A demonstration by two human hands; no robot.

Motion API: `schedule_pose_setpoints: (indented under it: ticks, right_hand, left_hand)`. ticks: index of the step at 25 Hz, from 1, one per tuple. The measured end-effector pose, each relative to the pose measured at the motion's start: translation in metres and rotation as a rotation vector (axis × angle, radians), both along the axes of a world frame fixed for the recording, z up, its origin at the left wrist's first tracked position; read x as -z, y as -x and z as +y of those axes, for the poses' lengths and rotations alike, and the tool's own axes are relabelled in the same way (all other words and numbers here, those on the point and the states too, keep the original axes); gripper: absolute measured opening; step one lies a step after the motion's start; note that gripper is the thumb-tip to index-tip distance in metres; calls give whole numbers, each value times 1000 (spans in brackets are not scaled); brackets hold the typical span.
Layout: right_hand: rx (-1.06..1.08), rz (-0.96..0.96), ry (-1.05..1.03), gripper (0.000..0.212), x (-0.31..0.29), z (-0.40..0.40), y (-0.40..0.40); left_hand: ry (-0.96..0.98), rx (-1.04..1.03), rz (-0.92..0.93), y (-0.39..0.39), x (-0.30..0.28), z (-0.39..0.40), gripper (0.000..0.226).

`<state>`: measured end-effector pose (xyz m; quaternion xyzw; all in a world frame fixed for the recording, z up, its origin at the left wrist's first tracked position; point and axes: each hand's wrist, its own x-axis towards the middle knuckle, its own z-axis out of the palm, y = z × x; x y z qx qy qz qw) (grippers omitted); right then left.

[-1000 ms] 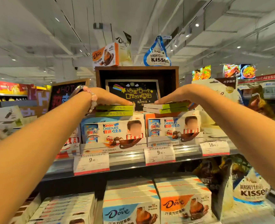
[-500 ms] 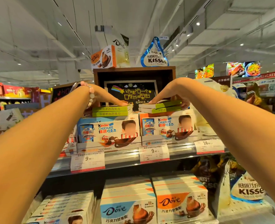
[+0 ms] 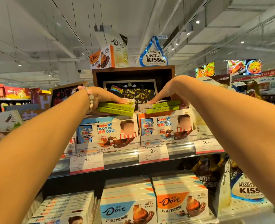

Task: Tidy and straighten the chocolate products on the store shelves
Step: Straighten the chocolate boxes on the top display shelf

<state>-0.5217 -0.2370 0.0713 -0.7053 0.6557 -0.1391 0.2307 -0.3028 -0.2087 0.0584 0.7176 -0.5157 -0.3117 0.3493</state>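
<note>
While both hands work the top tier: entry as follows.
Left hand (image 3: 101, 96): palm down on the left pair of green chocolate bars (image 3: 117, 109); fingers straight and together, pressing; thumb hidden.
Right hand (image 3: 170, 94): flat on the right pair of green chocolate bars (image 3: 159, 106); fingers extended and close; thumb appears tucked at the pair's right end.
Location: both pairs rest on Kinder Chocolate display boxes (image 3: 164, 126) on the upper shelf (image 3: 125, 156).
Key relation: each pair lies directly under its own hand, long axis running left to right; left pair skewed, near end dipping, so the left hand likely squares it.
Below: Dove boxes (image 3: 180, 202).
</note>
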Motion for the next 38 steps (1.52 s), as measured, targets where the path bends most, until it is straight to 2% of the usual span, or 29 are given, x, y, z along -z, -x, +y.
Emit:
schedule_pose_setpoints:
  ticks: [3, 8, 9, 12, 13, 19, 24, 26, 29, 33, 36, 38]
  right_hand:
    - [16, -55, -12, 71, 1, -2, 2]
    - [16, -135, -13, 73, 5, -12, 3]
    - [9, -175, -8, 70, 4, -16, 3]
    - [5, -421, -25, 37, -1, -19, 7]
    - [4, -498, -42, 32, -1, -18, 8]
    - [-121, -816, 6, 24, 5, -5, -5]
    - [-276, -937, 69, 14, 16, 10, -47]
    - [-351, -1003, 59, 11, 19, 13, -70]
    - [-435, -1026, 74, 18, 22, 25, -111]
    - [-572, -1121, 150, 15, 27, 46, -163]
    - [-685, -1109, 198, 39, 30, 56, -206]
    - [-716, -1119, 259, 49, 31, 64, -236]
  left_hand:
    - [16, 40, 94, 9, 1, 2, 20]
    - [36, 41, 189, 19, 6, 7, 16]
    - [48, 32, 194, 19, 6, 7, 17]
    - [93, 7, 249, 15, 5, 9, 14]
    - [108, -3, 275, 13, 5, 11, 13]
    - [257, -13, 425, -16, 5, 42, 11]
    - [464, -94, 455, -68, -1, 90, 3]
    - [505, -161, 432, -95, 0, 110, 5]
    - [550, -239, 379, -137, 4, 137, 12]
    - [616, -248, 251, -193, 11, 171, 25]
    - [599, -202, 53, -231, 16, 199, 24]
    - [596, -137, -85, -254, 20, 219, 11]
